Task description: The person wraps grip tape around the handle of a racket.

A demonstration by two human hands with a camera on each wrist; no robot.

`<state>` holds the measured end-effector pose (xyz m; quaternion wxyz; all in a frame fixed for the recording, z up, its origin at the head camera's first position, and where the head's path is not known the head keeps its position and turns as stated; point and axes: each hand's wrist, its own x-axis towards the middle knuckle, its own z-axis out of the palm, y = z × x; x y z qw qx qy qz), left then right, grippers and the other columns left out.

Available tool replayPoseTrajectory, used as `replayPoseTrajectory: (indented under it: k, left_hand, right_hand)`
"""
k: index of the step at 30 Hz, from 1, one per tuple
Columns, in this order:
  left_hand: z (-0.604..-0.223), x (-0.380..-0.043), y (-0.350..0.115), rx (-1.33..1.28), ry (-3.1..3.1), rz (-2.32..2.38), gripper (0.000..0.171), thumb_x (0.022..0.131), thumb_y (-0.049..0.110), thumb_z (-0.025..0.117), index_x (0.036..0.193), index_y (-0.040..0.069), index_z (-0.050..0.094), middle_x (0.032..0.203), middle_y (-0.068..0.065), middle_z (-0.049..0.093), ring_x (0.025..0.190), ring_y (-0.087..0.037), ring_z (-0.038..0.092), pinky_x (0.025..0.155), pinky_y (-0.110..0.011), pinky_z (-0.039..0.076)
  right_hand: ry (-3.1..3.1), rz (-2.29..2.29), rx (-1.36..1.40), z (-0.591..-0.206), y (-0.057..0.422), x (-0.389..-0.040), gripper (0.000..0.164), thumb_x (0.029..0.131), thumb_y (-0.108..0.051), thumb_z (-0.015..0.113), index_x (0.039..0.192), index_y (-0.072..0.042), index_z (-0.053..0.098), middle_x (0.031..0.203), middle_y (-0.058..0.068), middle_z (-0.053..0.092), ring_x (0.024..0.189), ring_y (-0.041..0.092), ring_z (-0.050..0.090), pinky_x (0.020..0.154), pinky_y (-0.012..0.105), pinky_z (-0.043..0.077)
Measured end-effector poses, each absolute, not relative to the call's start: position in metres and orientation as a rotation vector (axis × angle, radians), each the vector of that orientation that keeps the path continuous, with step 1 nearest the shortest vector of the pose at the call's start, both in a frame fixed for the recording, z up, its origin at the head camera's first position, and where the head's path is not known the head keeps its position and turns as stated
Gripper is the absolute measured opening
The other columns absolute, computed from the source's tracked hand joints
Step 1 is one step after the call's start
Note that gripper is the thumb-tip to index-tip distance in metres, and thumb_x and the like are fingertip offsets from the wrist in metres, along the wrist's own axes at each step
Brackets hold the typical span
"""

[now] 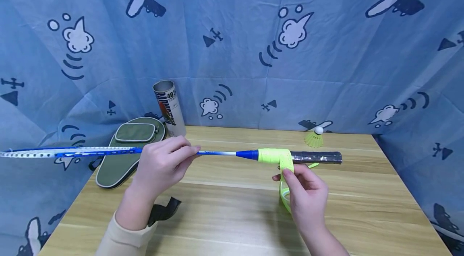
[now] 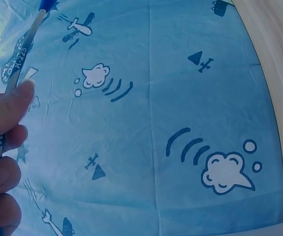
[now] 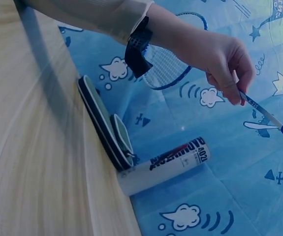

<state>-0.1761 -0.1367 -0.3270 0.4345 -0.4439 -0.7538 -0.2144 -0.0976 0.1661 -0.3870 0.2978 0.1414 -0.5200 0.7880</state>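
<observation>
A blue and white badminton racket (image 1: 217, 153) is held level above the table, its head off to the left, seen edge-on. My left hand (image 1: 164, 161) grips the shaft near the racket head; in the left wrist view its fingers (image 2: 3, 172) curl round the shaft. Neon yellow grip tape (image 1: 270, 155) covers the upper part of the handle, next to the blue cone. The lower handle (image 1: 317, 157) shows dark and shiny. My right hand (image 1: 308, 191) pinches the tape between thumb and fingers just below the handle, and a loose tail of tape hangs in loops beneath it.
A green racket case (image 1: 123, 163) lies at the table's left, beside an upright shuttlecock tube (image 1: 170, 109). A yellow shuttlecock (image 1: 314, 137) stands at the back right. Blue patterned cloth (image 1: 239, 46) hangs behind the wooden table (image 1: 224, 215). A black strap (image 1: 163, 211) is round my left wrist.
</observation>
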Motion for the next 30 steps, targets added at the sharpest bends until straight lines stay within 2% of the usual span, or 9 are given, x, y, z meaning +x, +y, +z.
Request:
replayPoseTrajectory:
  k: [3, 8, 12, 15, 20, 24, 30]
  left_hand:
    - [-0.3268, -0.1754, -0.1369, -1.099, -1.882, -0.538, 0.008, 0.088, 0.007, 0.074, 0.091, 0.012, 0.08, 0.079, 0.001, 0.069, 0.062, -0.015, 0.064, 0.052, -0.032, 0.054]
    - [-0.3253, -0.175, -0.1372, -1.114, -1.876, -0.556, 0.01, 0.086, 0.006, 0.075, 0.092, 0.011, 0.08, 0.08, 0.001, 0.07, 0.064, -0.015, 0.066, 0.054, -0.033, 0.055]
    - [-0.3242, -0.1753, -0.1371, -1.109, -1.87, -0.564, 0.009, 0.085, 0.007, 0.078, 0.093, 0.01, 0.081, 0.082, 0.0, 0.071, 0.065, -0.016, 0.066, 0.055, -0.033, 0.055]
    - [-0.3242, -0.1749, -0.1363, -1.089, -1.869, -0.559, 0.006, 0.091, 0.013, 0.077, 0.093, 0.01, 0.081, 0.084, -0.001, 0.071, 0.066, -0.017, 0.064, 0.054, -0.032, 0.052]
    - [-0.3251, -0.1745, -0.1337, -1.052, -1.873, -0.536, 0.024, 0.102, 0.026, 0.067, 0.093, 0.009, 0.081, 0.085, -0.002, 0.07, 0.068, -0.018, 0.06, 0.055, -0.032, 0.05]
    - [-0.3254, -0.1745, -0.1311, -1.017, -1.879, -0.511, 0.027, 0.103, 0.028, 0.065, 0.092, 0.009, 0.081, 0.085, -0.002, 0.071, 0.07, -0.019, 0.061, 0.057, -0.034, 0.049]
    - [-0.3267, -0.1744, -0.1287, -0.995, -1.915, -0.506, 0.024, 0.102, 0.027, 0.066, 0.092, 0.01, 0.079, 0.082, 0.001, 0.069, 0.068, -0.018, 0.058, 0.056, -0.033, 0.04]
  right_hand:
    - [-1.367, 2.1, 0.421, -0.3889, 0.1668, -0.0975, 0.021, 0.088, 0.028, 0.054, 0.094, 0.015, 0.07, 0.086, 0.008, 0.072, 0.07, 0.02, 0.074, 0.07, 0.027, 0.061]
    - [-1.475, 1.991, 0.236, -0.388, 0.1677, -0.0988, 0.02, 0.087, 0.023, 0.063, 0.09, 0.008, 0.075, 0.085, 0.006, 0.075, 0.068, 0.014, 0.074, 0.066, 0.021, 0.059]
    - [-1.524, 1.939, 0.142, -0.3851, 0.1681, -0.099, 0.009, 0.087, 0.019, 0.068, 0.087, 0.012, 0.074, 0.081, 0.004, 0.075, 0.066, 0.012, 0.073, 0.063, 0.018, 0.058]
    - [-1.537, 1.924, 0.111, -0.3833, 0.1676, -0.0987, 0.002, 0.087, 0.014, 0.072, 0.085, 0.015, 0.071, 0.078, 0.003, 0.075, 0.065, 0.011, 0.073, 0.06, 0.017, 0.056]
    - [-1.512, 1.971, 0.157, -0.3821, 0.1664, -0.0977, 0.007, 0.089, 0.019, 0.066, 0.089, 0.014, 0.07, 0.081, 0.004, 0.075, 0.065, 0.014, 0.073, 0.061, 0.019, 0.057]
    - [-1.499, 2.0, 0.175, -0.3817, 0.1655, -0.0971, 0.015, 0.089, 0.022, 0.061, 0.092, 0.011, 0.071, 0.081, 0.005, 0.074, 0.065, 0.015, 0.073, 0.064, 0.023, 0.059]
    - [-1.465, 1.894, 0.161, -0.3838, 0.1654, -0.0969, 0.008, 0.087, 0.02, 0.067, 0.086, 0.013, 0.071, 0.08, 0.003, 0.074, 0.063, 0.011, 0.071, 0.059, 0.018, 0.056]
